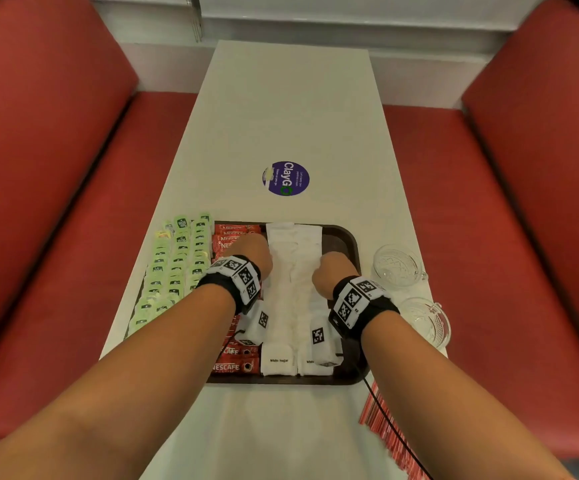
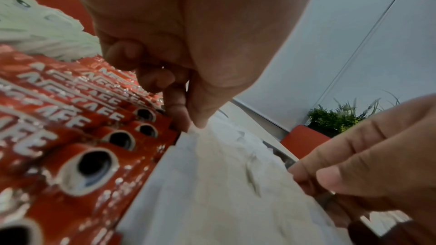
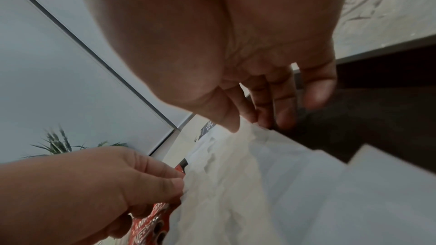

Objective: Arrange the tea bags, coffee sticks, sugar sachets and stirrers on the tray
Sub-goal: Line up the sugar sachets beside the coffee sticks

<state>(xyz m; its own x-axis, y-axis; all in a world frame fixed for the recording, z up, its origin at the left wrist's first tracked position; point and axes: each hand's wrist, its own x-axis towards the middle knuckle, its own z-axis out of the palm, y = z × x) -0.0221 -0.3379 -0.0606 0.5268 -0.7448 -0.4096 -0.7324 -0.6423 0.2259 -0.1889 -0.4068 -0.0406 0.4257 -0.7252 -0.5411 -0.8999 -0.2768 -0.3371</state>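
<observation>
The white sugar sachets (image 1: 293,271) lie in overlapping rows down the middle of the dark tray (image 1: 348,237), between the red coffee sticks (image 1: 234,365) on one side and bare tray floor on the other; they look like thin paper packets, light and limp, likely to slide over each other and fan out if nudged, so they are best squared up by pressing the row's long edges inward rather than lifting single ones by a corner. The left hand (image 1: 251,252) pinches the row's left edge with thumb and curled fingers, right against the coffee sticks; the right hand (image 1: 333,271) has its thumb and fingertips closed on the opposite edge. Green tea bags (image 1: 177,265) fill the tray's left side, the striped stirrers (image 1: 385,427) wait on the white table (image 1: 291,116) near the right forearm, and two glass cups (image 1: 397,265) stand just beside the tray
</observation>
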